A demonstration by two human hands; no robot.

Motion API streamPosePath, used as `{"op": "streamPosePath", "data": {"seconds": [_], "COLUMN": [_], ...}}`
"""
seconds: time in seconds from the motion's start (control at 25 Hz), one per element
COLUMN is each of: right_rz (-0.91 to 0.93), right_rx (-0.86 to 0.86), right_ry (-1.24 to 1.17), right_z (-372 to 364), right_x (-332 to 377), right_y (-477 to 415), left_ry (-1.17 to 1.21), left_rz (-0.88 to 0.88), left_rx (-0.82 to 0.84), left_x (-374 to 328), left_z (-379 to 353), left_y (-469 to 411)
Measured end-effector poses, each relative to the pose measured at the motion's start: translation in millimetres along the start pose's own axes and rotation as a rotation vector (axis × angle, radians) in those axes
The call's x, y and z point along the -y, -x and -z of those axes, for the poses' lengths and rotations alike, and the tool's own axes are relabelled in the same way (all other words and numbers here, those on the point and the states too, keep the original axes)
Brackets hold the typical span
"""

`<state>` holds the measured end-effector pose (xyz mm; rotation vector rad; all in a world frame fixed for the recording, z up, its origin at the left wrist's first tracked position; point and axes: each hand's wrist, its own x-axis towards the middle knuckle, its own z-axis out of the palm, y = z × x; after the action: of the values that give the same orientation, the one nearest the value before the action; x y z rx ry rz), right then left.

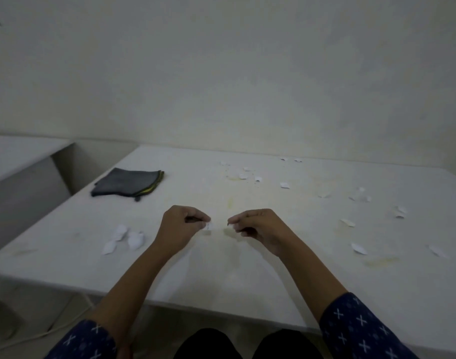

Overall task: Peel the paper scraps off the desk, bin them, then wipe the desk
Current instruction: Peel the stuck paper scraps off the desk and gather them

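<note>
Small white paper scraps (pixel 284 184), torn and curled, lie scattered over the smooth, yellow-stained white counter (pixel 195 275). The left hand (pixel 180 226) pinches one scrap (pixel 208 226) just above the counter. The right hand (pixel 255 228) has its fingers curled; I cannot tell whether it holds anything. A folded grey cloth (pixel 128 183) lies at the far left.

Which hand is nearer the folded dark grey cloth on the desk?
Left. The left hand is right of the folded dark grey cloth, closer to the person; the right hand is farther right.
</note>
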<state>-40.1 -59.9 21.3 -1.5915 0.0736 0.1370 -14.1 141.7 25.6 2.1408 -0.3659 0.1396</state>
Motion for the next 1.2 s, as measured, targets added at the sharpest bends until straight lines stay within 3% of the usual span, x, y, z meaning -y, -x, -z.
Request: {"op": "streamPosePath", "data": {"seconds": [0.4, 0.52, 0.68, 0.96, 1.12, 1.2], "right_rz": [0.147, 0.183, 0.256, 0.431, 0.506, 0.486], "right_rx": [0.073, 0.074, 0.063, -0.113, -0.188, -0.181], "right_ry": [0.043, 0.191, 0.306, 0.576, 0.62, 0.803], "right_z": [-130, -158, -182, -193, -161, -130], "right_x": [-1, -1, -3, -21, -15, -13], "right_y": [-33, -39, -46, -49, -34, -20], "left_ry": [-0.137, -0.143, -0.133, -0.243, -0.416, -0.439], "left_rz": [0.11, 0.135, 0.121, 0.126, -0.031, -0.107], "left_rx": [-0.239, -0.31, -0.3, -0.269, -0.197, -0.142], "left_x": [72, 88, 101, 107, 93, 80], "left_z": [109, 118, 119, 108, 86, 64], "left_y": [27, 33, 34, 36, 32, 31]}}
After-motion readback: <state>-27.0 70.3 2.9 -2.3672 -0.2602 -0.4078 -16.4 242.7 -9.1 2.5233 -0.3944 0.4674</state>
